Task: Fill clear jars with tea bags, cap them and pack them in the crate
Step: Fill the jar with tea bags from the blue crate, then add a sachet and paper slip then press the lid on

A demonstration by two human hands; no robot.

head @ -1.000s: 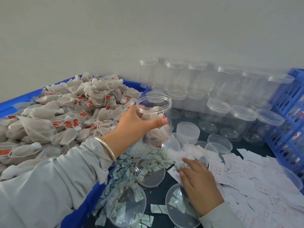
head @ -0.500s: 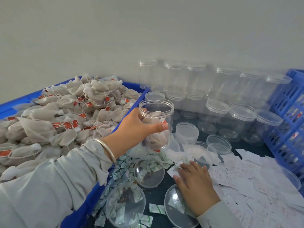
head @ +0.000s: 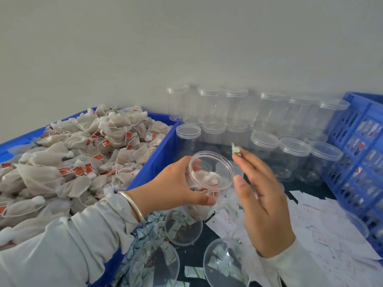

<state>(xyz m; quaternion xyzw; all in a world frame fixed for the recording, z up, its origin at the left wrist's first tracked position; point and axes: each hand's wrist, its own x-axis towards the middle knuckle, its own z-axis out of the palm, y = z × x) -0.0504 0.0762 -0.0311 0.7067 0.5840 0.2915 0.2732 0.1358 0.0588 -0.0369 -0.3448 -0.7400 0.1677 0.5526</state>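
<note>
Right now the left hand [head: 176,185] grips an open jar [head: 209,183], tilted with its mouth toward the viewer, tea bags [head: 205,179] inside. It sits just right of the blue bin [head: 157,154], which is heaped with more tea bags [head: 78,154]. The right hand [head: 263,201] pinches a small green packet [head: 235,151] at its fingertips, just above and right of the jar's mouth. Farther back, capped jars [head: 265,121] stand in rows against the wall. A blue crate [head: 356,150] stands at the far right. Loose lids [head: 183,228] and paper slips [head: 323,230] lie near.
</note>
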